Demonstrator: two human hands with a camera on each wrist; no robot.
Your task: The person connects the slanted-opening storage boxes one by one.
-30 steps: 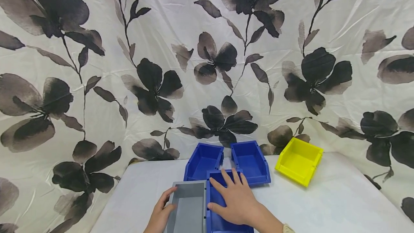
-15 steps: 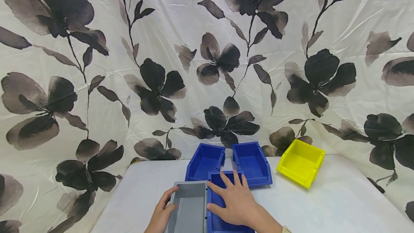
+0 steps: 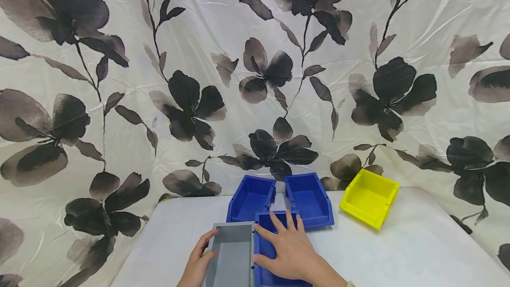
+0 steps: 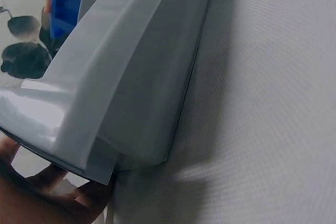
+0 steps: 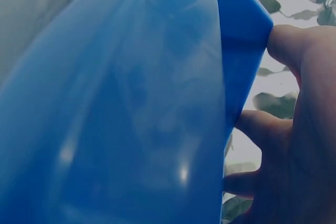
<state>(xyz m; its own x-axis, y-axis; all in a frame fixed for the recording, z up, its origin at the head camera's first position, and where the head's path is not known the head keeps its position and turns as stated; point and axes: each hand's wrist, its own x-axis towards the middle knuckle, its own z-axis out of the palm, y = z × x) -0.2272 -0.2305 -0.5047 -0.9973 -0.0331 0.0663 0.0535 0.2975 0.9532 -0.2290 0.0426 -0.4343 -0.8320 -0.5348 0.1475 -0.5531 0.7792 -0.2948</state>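
Observation:
In the head view a grey storage bin [image 3: 235,260] sits at the front, long side against a blue storage bin [image 3: 264,242]. My left hand [image 3: 197,260] grips the grey bin's left wall, its index finger and thumb at the rim. The left wrist view shows that hand's fingers [image 4: 50,177] against the grey bin [image 4: 105,72]. Spread over the front blue bin, my right hand [image 3: 288,251] has its thumb and index finger at the left rim, where the two bins meet, and other fingertips by the far rim. In the right wrist view fingertips [image 5: 249,124] touch the blue bin's edge [image 5: 241,51].
Behind the front pair stand two more blue bins, a left one [image 3: 253,198] and a right one [image 3: 308,200]. A yellow bin [image 3: 368,198] sits turned at the back right of the white table [image 3: 398,256]. A floral cloth [image 3: 275,79] hangs behind.
The right hand's index finger and thumb have shifted slightly left onto the seam between the grey and blue bins. The left hand and the bins stay put; the head view sways a little.

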